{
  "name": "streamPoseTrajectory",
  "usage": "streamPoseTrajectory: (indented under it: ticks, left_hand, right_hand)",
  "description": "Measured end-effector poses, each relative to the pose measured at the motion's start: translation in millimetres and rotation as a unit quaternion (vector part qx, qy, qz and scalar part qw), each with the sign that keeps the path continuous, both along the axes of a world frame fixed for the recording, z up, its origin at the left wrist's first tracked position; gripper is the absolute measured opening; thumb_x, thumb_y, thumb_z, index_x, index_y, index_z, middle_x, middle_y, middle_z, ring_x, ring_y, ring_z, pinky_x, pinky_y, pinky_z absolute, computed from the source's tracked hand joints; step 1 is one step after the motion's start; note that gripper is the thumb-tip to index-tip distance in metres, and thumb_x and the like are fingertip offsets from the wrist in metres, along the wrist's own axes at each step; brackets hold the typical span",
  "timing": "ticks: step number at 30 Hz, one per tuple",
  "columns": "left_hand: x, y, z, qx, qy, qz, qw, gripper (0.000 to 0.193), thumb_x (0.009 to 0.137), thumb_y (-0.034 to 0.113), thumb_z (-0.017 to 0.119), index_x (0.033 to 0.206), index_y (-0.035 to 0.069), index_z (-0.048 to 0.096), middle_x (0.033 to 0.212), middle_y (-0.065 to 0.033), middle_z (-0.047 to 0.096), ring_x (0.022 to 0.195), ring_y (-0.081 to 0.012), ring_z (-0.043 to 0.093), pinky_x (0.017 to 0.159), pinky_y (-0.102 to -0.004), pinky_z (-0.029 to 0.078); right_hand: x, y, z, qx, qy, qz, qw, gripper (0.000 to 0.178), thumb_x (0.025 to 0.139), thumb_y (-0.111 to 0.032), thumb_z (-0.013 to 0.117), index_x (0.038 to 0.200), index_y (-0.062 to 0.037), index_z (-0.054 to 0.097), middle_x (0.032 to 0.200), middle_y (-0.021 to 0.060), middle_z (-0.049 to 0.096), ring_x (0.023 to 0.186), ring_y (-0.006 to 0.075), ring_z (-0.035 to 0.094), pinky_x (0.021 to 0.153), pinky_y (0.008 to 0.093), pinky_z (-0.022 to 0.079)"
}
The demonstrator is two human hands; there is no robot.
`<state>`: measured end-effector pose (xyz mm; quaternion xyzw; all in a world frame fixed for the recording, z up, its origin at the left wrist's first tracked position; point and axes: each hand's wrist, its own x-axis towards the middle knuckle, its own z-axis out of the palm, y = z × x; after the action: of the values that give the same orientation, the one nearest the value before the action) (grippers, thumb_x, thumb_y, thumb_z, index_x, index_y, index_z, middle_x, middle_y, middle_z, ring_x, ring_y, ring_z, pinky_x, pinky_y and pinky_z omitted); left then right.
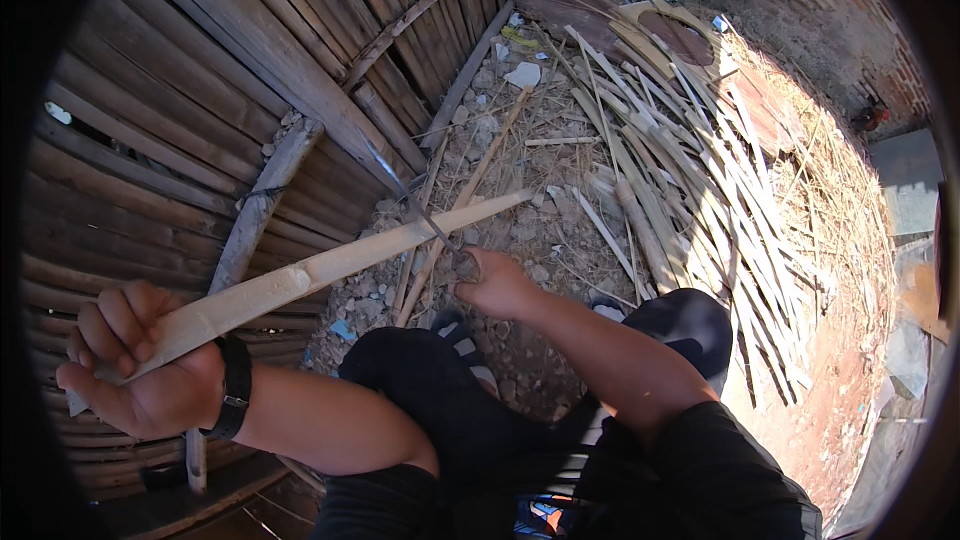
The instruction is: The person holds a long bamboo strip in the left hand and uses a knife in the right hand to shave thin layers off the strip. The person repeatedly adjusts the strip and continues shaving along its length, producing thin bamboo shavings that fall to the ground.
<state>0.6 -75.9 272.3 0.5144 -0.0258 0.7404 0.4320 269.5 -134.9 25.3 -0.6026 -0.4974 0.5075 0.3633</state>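
A long pale split bamboo strip (345, 265) slants up from the lower left toward the middle, tapering at its far end. My left hand (150, 365), with a dark watch band at the wrist, is closed around its near end. Near the middle, my right hand (497, 285) grips the handle of a long-bladed knife (405, 192). The blade crosses the strip near its far part and points up and left. I cannot tell whether its edge is cutting in. My fingers hide most of the knife's handle.
A bamboo wall (150, 90) with a diagonal pole (262, 202) stands close on the left. Many split bamboo strips (700, 170) lie heaped on the right, partly in sunlight. Rubble and shavings (550, 215) cover the ground ahead. A brick wall (800, 10) rises behind. My knees flank the work.
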Motion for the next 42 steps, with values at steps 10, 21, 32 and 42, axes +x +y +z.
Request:
streamPoseTrajectory:
  ticks: [10,21,32,42]
  left_hand:
    - [-1.8,0.2,-0.1,-0.002,0.0,0.014,1.0,0.023,0.095,0.03,0.059,0.079,0.016,0.05,0.061,0.0065,0.035,0.055,-0.0079,0.033,0.054,-0.0239,0.026]
    - [6.4,-3.6,2.9,-0.016,-0.008,0.016,1.0,0.024,0.096,0.031,0.058,0.079,0.015,0.051,0.062,0.0064,0.034,0.055,-0.008,0.032,0.053,-0.0238,0.026]
    - [13.0,-2.0,2.5,-0.052,-0.013,0.18,0.982,0.028,0.099,0.03,0.054,0.076,0.018,0.043,0.06,0.0055,0.028,0.052,-0.0078,0.029,0.049,-0.0227,0.026]
    - [27.0,3.4,5.2,-0.13,-0.045,0.412,0.901,0.022,0.103,0.028,0.047,0.086,0.014,0.042,0.063,0.0026,0.023,0.051,-0.0084,0.026,0.044,-0.0212,0.025]
  right_hand:
    - [12.0,2.0,-10.0,-0.155,0.055,-0.051,0.985,0.039,0.077,-0.017,0.069,0.111,-0.0014,0.059,0.086,0.0214,0.067,0.084,0.0383,0.066,0.077,0.0434,0.052]
    - [6.3,0.2,-7.8,-0.046,0.003,-0.002,0.999,0.047,0.077,-0.018,0.07,0.118,0.001,0.058,0.089,0.023,0.068,0.085,0.0381,0.067,0.079,0.0428,0.052]
    - [-9.4,-1.6,-20.3,0.14,-0.018,0.032,0.989,0.034,0.079,-0.016,0.07,0.107,-0.0011,0.059,0.082,0.0128,0.067,0.074,0.0256,0.066,0.072,0.04,0.051]
    - [-17.1,-18.1,20.0,0.111,-0.04,0.101,0.988,0.043,0.078,-0.019,0.068,0.115,0.0006,0.059,0.092,0.0239,0.067,0.087,0.0376,0.066,0.079,0.0422,0.051]
